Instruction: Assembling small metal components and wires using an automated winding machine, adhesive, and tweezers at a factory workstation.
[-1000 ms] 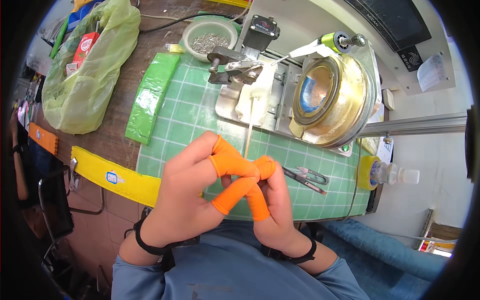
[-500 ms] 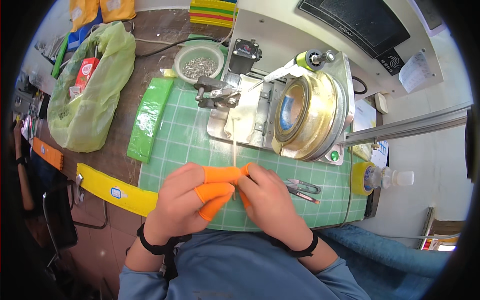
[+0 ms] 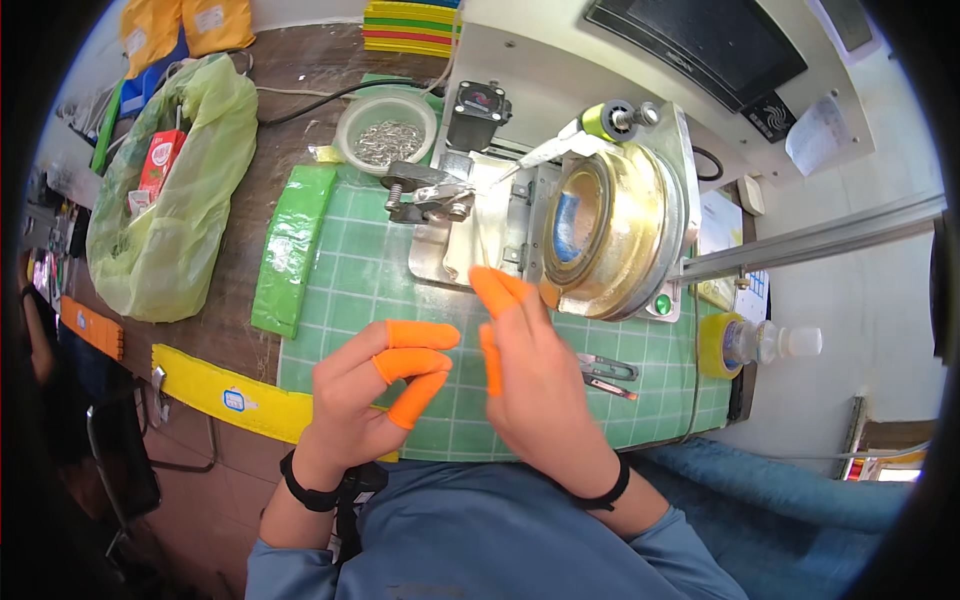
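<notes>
My left hand (image 3: pixel 365 390) is above the green gridded mat, with orange covers on its fingertips. Thumb and middle finger meet in a pinch; whatever lies between them is too small to make out. To its right, my right hand (image 3: pixel 535 375) reaches forward, index finger stretched out and thumb apart. Its fingertips are at the near end of a thin pale stick (image 3: pixel 483 240), which lies over a cream cloth (image 3: pixel 488 205) on the machine's metal plate. The fingers hide that end of the stick. Beside the cloth stands a metal clamp (image 3: pixel 425 190).
A round machine drum (image 3: pixel 615 235) stands right of the cloth. Small snips (image 3: pixel 608 367) lie by my right hand. Behind the mat is a bowl of small metal pieces (image 3: pixel 388 135). Leftward are a green packet (image 3: pixel 293 250), a yellow strip (image 3: pixel 230 390) and a plastic bag (image 3: pixel 180 240).
My hands have come apart. The right one has moved forward toward the cloth, its fingers straightening. The left has drawn slightly left, and the stick no longer runs down between the hands.
</notes>
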A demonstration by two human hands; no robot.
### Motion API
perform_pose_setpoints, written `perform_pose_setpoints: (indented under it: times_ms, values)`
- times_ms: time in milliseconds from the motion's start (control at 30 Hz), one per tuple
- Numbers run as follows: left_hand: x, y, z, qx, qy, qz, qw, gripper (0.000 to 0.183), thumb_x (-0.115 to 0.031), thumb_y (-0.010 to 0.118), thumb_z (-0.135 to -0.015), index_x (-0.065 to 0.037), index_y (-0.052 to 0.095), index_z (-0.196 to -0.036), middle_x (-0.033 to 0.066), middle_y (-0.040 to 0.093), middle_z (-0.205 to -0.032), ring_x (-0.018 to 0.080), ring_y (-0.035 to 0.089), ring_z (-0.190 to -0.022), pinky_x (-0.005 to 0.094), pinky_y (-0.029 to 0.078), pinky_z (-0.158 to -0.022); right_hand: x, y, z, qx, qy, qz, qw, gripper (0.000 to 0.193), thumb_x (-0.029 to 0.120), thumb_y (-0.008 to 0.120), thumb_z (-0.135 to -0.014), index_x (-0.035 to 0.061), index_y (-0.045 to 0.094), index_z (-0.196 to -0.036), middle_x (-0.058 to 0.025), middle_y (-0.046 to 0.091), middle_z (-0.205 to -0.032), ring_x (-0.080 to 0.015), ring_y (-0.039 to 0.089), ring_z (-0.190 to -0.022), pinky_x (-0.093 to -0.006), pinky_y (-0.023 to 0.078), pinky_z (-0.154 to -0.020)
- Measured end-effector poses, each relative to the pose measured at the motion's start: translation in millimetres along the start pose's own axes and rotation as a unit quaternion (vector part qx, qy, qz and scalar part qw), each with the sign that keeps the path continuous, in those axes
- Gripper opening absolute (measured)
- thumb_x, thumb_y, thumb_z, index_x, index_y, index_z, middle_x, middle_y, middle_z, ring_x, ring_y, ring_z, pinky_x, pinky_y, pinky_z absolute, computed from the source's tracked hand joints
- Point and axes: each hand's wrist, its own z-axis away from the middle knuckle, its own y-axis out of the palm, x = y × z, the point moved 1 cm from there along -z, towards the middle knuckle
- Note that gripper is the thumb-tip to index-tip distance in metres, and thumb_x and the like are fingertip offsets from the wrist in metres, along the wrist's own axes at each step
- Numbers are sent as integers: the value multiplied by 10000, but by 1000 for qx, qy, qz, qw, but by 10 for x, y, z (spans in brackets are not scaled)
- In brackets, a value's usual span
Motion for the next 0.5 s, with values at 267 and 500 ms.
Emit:
perform_pose_setpoints:
  times_ms: [267,500]
  values:
    - [7,11,-9,-18,13,24,999,187,59,788,-820,2,714,-982,136,748,-1095,254,734,-908,317,609,-734,-129,-267,761,-51,-76,-100,991,445,-26,524,-979,-96,520,-1419,-280,600,-1383,-340,694,-1033,-399,550,-934]
    - [10,7,29,-17,18,17,1000,188,59,790,-818,3,711,-979,137,748,-1096,261,738,-911,321,611,-736,-57,-379,650,-109,-152,-103,977,385,-33,503,-974,-117,570,-1343,-336,650,-1287,-338,704,-1007,-375,565,-923]
